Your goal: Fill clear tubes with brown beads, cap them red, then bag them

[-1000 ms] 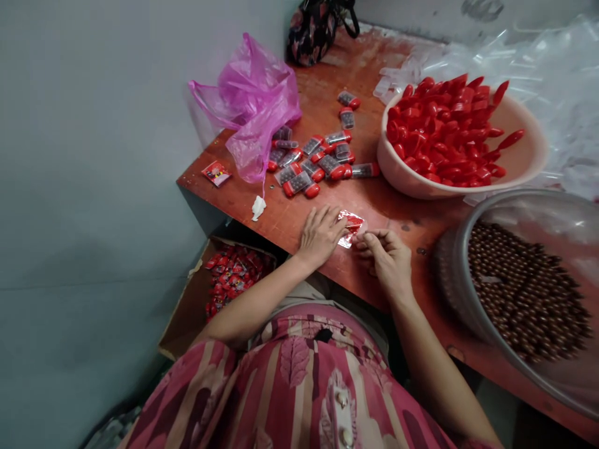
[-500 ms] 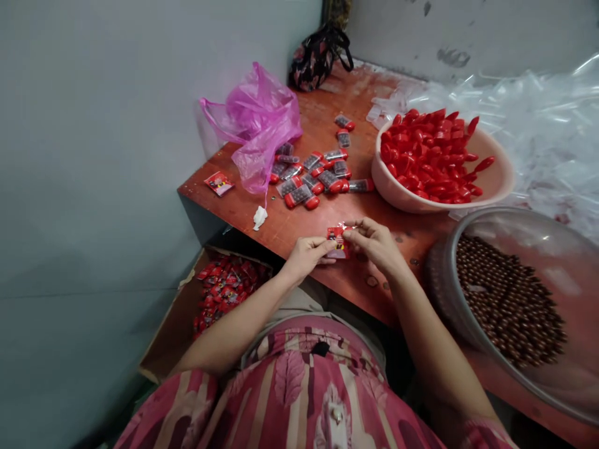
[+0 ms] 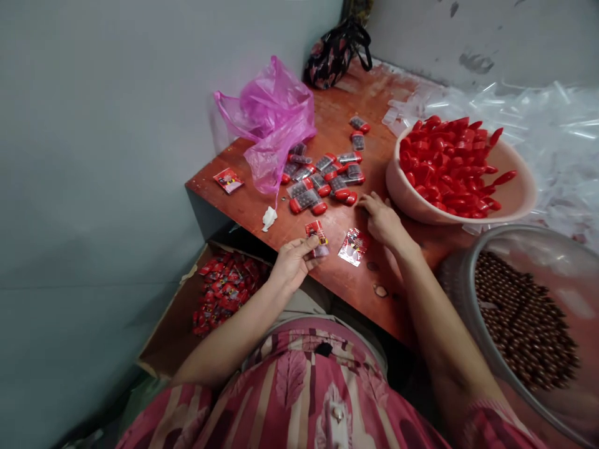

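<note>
L hand (image 3: 291,265) pinches a small red sachet (image 3: 317,237) btw thumb and fingers, just off the near edge of the bench (image 3: 355,293), above the gap w/ the cardboard box (image 3: 180,324) of similar red sachets below; grip at lower end probably keeps the top end free. Sachet long axis runs roughly near-to-far, tilted slightly left; printed face up toward camera.

R hand (image 3: 382,219) lies on bench, fingers loosely spread, nothing clamped, fingertips nearest the pile of red-capped clear tubes (image 3: 322,181). Second sachet (image 3: 353,246) flat on bench btw the two hands, touching neither.

Pink bowl (image 3: 412,199) of red caps to the right of the R hand; metal basin (image 3: 468,293) of brown pellets at near right; pink plastic bag (image 3: 276,118) behind tubes.
</note>
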`<state>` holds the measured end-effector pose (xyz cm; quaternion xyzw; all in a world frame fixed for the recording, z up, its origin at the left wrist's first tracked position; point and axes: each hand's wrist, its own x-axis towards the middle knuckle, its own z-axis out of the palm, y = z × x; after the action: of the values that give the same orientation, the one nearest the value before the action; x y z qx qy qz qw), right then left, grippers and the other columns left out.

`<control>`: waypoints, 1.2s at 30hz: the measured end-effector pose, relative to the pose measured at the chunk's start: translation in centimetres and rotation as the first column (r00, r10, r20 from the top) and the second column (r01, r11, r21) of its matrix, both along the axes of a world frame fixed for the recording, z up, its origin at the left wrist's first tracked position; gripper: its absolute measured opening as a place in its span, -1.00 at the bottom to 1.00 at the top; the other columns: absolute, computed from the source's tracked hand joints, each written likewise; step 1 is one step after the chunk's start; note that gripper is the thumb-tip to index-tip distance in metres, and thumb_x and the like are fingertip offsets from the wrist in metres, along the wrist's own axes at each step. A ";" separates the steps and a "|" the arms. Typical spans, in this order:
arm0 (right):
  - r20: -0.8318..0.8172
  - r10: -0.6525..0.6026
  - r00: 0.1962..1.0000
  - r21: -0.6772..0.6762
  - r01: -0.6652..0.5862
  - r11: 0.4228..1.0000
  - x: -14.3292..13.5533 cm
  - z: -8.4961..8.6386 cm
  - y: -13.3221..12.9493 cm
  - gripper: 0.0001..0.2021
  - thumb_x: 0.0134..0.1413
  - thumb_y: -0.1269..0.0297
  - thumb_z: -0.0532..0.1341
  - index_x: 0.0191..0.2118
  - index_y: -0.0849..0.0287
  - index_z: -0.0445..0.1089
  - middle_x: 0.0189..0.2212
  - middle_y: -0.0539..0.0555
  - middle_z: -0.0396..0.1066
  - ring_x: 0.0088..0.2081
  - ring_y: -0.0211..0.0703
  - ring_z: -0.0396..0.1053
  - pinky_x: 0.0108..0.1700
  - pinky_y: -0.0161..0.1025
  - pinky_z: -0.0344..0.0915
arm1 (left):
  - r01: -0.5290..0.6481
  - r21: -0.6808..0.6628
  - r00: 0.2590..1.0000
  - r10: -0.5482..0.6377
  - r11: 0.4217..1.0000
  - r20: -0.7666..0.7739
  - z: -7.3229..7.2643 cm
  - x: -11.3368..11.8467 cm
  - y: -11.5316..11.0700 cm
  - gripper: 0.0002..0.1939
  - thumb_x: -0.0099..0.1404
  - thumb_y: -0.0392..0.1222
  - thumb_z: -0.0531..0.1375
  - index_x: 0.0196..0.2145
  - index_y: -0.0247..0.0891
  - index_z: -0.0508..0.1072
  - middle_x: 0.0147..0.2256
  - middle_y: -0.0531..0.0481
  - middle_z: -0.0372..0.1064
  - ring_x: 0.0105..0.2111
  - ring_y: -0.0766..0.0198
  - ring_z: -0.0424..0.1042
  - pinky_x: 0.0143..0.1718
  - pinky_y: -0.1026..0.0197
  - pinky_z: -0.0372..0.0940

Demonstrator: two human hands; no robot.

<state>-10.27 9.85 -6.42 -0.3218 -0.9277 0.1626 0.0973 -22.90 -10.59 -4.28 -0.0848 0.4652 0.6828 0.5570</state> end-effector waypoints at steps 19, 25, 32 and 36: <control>-0.330 -0.504 0.798 -0.700 0.151 0.698 3.0 3.6 -9.2 -0.64 -0.08 0.01 0.31 -0.27 0.20 0.46 -0.52 0.02 0.45 -0.54 -0.21 0.34 -0.46 -0.25 0.31 | -0.249 0.059 0.949 0.231 0.967 0.216 -0.4 1.2 1.7 -0.84 0.19 -0.20 0.31 -0.35 -0.33 0.43 -0.42 -0.06 0.52 -0.41 0.25 0.55 -0.25 0.20 0.44; -0.374 -0.530 0.761 -0.800 0.025 0.600 3.6 2.1 -14.7 -0.68 -0.01 0.07 0.32 -0.20 0.17 0.42 -0.51 -0.05 0.42 -0.55 -0.29 0.34 -0.50 -0.33 0.35 | -0.232 0.112 0.957 0.206 0.966 0.206 -0.2 3.0 2.8 -0.84 0.18 -0.20 0.32 -0.39 -0.33 0.44 -0.44 0.00 0.50 -0.47 0.35 0.48 -0.31 0.29 0.39; -0.410 -0.546 0.730 -0.819 -0.032 0.573 4.1 1.1 -14.0 -0.69 -0.02 0.10 0.34 -0.19 0.17 0.41 -0.53 -0.07 0.42 -0.56 -0.30 0.35 -0.50 -0.32 0.38 | -0.103 0.224 0.994 0.093 0.969 0.056 0.3 3.9 2.9 -0.69 -0.01 -0.13 0.44 -0.42 -0.35 0.42 -0.49 0.05 0.46 -0.52 0.39 0.42 -0.41 0.33 0.33; -0.393 -0.602 0.695 -0.867 -0.062 0.494 4.2 1.3 -13.8 -0.71 -0.07 0.12 0.37 -0.25 0.17 0.41 -0.54 -0.07 0.42 -0.57 -0.31 0.35 -0.52 -0.35 0.35 | 0.043 0.269 0.997 -0.026 0.962 -0.066 0.6 3.8 2.9 -0.57 -0.11 0.00 0.46 -0.44 -0.35 0.43 -0.49 0.04 0.46 -0.51 0.37 0.42 -0.41 0.31 0.31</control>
<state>-6.02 -3.96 -5.12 -0.4016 -0.5666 0.6636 0.2780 -19.14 -7.72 -3.70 0.0213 0.3859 0.7324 0.5606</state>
